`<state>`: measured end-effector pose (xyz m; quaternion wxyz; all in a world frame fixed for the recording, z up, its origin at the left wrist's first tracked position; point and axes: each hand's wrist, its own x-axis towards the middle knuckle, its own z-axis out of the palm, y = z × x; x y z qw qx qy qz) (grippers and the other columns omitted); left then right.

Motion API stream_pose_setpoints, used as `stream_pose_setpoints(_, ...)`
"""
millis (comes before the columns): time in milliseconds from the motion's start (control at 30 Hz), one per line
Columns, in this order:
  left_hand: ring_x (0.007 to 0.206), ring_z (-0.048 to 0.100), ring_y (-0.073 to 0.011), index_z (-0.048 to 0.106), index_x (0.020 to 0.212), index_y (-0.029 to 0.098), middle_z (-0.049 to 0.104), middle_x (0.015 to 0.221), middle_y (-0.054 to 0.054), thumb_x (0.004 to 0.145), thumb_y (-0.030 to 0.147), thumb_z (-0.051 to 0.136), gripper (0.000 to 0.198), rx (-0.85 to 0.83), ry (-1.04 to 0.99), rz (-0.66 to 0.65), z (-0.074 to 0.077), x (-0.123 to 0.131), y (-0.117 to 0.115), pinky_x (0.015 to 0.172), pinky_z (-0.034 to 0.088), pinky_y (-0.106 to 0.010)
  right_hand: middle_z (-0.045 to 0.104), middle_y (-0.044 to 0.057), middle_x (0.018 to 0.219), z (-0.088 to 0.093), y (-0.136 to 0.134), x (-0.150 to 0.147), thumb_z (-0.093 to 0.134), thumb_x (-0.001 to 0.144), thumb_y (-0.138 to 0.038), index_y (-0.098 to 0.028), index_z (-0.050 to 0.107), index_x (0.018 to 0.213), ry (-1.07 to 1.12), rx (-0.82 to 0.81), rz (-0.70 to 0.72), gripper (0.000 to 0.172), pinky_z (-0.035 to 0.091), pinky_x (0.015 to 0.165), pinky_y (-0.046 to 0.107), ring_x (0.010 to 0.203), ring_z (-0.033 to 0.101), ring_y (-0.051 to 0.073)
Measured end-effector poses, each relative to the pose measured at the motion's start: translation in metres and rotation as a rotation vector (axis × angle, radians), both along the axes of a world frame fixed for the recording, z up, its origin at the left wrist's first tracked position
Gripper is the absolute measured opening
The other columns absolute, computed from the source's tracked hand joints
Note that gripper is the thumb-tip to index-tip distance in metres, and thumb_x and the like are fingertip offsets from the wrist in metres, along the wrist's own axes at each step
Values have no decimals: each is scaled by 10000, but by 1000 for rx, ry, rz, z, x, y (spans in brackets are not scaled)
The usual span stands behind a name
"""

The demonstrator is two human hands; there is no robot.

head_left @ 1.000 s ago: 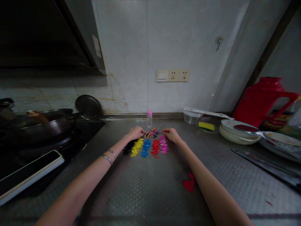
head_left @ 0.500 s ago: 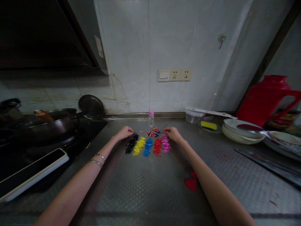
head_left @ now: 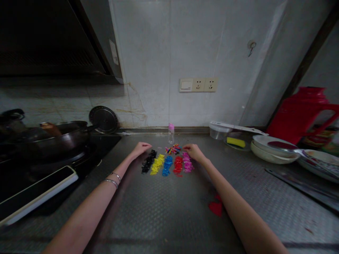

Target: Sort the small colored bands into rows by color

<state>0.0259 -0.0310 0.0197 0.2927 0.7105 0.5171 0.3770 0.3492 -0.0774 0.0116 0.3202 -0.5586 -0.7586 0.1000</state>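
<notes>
Both arms were stretched out over the metal counter (head_left: pixel 169 211), toward rows of small coloured elastic bands. The left hand (head_left: pixel 141 148) was set down at the far end of the black pile (head_left: pixel 148 164), fingers curled loosely under; whether a band was pinched in it could not be told. The right hand (head_left: pixel 194 151) was laid at the top of the pink pile (head_left: pixel 187 163), its fingers bent inward and reaching toward the mixed heap (head_left: pixel 172 149) of unsorted bands, which was left between the two hands; any grip there was too small to be made out.

Between black and pink, the yellow pile (head_left: pixel 157 164), the blue pile (head_left: pixel 166 165) and the red pile (head_left: pixel 178 165) were lined up side by side. A small clear bottle (head_left: pixel 171 133) with a pink cap was stood upright just behind the mixed heap. Two bracelets (head_left: pixel 113 179) were worn on the left wrist.

A red heart-shaped piece (head_left: pixel 215 208) was seen on the counter beside the right forearm. On the wall, a switch and socket plate (head_left: pixel 198 85) was mounted. No lettering could be read anywhere, not even on the red thermos (head_left: pixel 299 113) at far right or the label on the range hood (head_left: pixel 113 52). A dark wok (head_left: pixel 55 135) was parked on the stove at left.
</notes>
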Motion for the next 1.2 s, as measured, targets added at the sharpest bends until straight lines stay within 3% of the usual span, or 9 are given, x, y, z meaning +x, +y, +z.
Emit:
stream_pose_setpoints(67,472,456,-101,698,812,105,605,517,-20,628,390,605,352,-21,-71,95,0,0,-4,472,312,-209,687,44,898,7,-6,-8,473,754,-151,-182,690,903,-18,16,22,265,436,738,211,821,616,157)
stream_pose_setpoints(167,400,362,-76,694,781,98,492,393,22,605,424,623,377,-46,-122,123,-1,1,-9,426,238,-207,683,30,920,18,-14,-23,460,766,-149,-209,684,923,-73,31,71,280,424,742,202,831,609,152)
stream_pose_setpoints(400,366,274,-56,673,734,100,372,363,60,610,516,587,443,-29,-183,132,-6,-2,-6,407,176,-210,673,22,944,24,-13,-68,462,770,-167,-232,673,934,-199,26,112,274,418,750,193,881,595,148)
stream_pose_setpoints(667,399,351,-79,679,701,100,459,393,21,649,419,568,342,16,-130,147,-12,-5,0,425,228,-209,626,76,1050,23,8,-110,448,781,-132,-201,630,1043,-323,31,35,327,385,859,252,1032,514,186)
stream_pose_setpoints(867,430,377,-88,684,686,107,526,452,6,651,419,549,342,60,-88,168,-17,-7,6,447,247,-210,635,85,1019,24,13,-129,441,809,-175,-203,600,1093,-421,34,24,326,374,870,288,1075,459,212)
stream_pose_setpoints(1200,431,376,-88,677,676,113,496,442,19,658,428,531,347,72,-95,167,-17,-7,5,463,261,-213,646,126,897,24,8,-137,413,820,-158,-164,654,936,-568,100,-5,268,380,806,293,989,493,216)
